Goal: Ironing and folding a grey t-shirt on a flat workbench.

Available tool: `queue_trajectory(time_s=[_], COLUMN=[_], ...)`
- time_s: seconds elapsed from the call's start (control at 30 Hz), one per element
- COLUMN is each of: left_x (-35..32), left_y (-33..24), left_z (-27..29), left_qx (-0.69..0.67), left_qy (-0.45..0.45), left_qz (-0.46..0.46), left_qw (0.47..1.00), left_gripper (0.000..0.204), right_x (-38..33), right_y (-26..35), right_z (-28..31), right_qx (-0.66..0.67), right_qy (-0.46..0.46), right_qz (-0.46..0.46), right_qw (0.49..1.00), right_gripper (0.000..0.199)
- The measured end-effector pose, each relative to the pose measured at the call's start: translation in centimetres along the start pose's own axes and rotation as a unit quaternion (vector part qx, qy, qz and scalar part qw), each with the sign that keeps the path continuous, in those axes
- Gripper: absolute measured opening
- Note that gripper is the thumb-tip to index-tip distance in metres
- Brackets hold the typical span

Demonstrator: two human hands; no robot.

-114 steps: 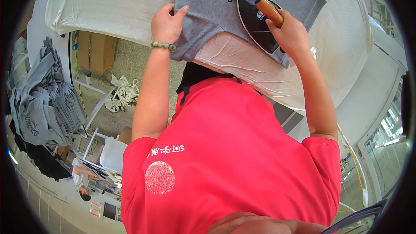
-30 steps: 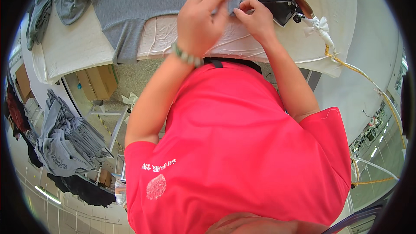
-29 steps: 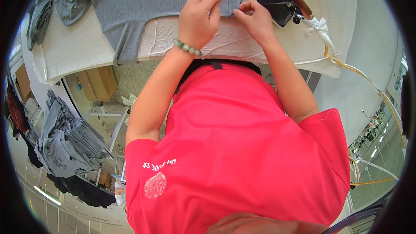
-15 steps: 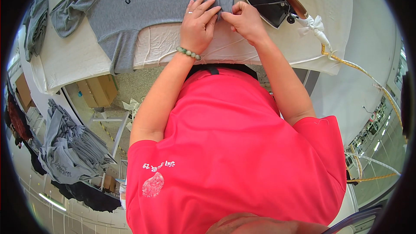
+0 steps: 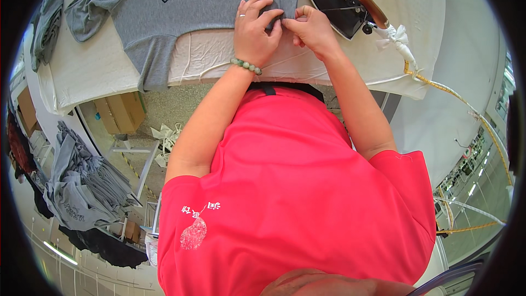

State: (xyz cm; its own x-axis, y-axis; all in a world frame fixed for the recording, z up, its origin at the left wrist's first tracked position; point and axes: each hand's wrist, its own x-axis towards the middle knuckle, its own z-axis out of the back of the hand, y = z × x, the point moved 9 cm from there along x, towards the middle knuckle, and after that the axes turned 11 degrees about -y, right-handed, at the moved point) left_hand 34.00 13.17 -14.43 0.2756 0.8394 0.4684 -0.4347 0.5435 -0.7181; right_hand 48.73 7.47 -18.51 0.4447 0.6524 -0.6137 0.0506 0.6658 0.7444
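Note:
A grey sweatshirt (image 5: 219, 3) with dark-outlined lettering lies spread on the white-covered table, its hem band on the right. At the near corner of that hem, my left hand (image 5: 256, 33) pinches the cloth between thumb and bent forefinger, with a darker fold of fabric showing there. The other fingers of this hand rest on the sweatshirt. Right beside it, my right hand (image 5: 313, 32) is closed, its thumb and forefinger tips meeting the same corner. What exactly lies between those tips is too small to see. A black iron (image 5: 334, 0) with a brown handle stands just beyond my right hand.
A cord and hose (image 5: 438, 82) run from the iron off to the right. Folded grey cloth (image 5: 46, 27) lies at the table's left end. Below left, a pile of grey garments (image 5: 90, 186) hangs over a rack, and a cardboard box (image 5: 121, 112) sits under the table (image 5: 87, 79).
My left hand has shifted slightly right and curled its fingers, turning up a dark fold at the hem corner. The right hand stays at the same corner, moved only slightly.

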Motion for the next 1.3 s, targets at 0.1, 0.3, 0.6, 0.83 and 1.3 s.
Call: queue_trajectory(time_s=[0.1, 0.3, 0.6, 0.83, 1.3], left_x=[0.0, -0.2, -4.9, -5.0, -2.8], left_y=[0.0, -0.7, -4.1, -4.6, -0.7], left_z=[-0.2, -0.1, -0.5, -0.3, 5.7], left_qx=[0.006, 0.037, 0.157, 0.17, 0.038], left_qy=[0.001, 0.011, 0.114, 0.111, 0.048], left_qz=[0.006, -0.011, -0.171, -0.202, -0.077], left_qw=[1.0, 0.999, 0.966, 0.958, 0.995], left_gripper=[0.021, 0.027, 0.043, 0.045, 0.037], right_x=[-0.3, -4.9, -1.3, 4.9, -0.4], right_y=[0.4, 6.9, 12.0, 12.1, 13.9], right_z=[0.4, 3.4, 11.5, 12.1, -3.9], right_qx=[-0.025, -0.221, -0.493, -0.447, -0.576], right_qy=[-0.013, -0.146, -0.254, -0.016, 0.061], right_qz=[0.01, 0.354, 0.407, 0.043, 0.274], right_qw=[1.0, 0.897, 0.725, 0.893, 0.767], right_gripper=[0.03, 0.032, 0.037, 0.044, 0.04])
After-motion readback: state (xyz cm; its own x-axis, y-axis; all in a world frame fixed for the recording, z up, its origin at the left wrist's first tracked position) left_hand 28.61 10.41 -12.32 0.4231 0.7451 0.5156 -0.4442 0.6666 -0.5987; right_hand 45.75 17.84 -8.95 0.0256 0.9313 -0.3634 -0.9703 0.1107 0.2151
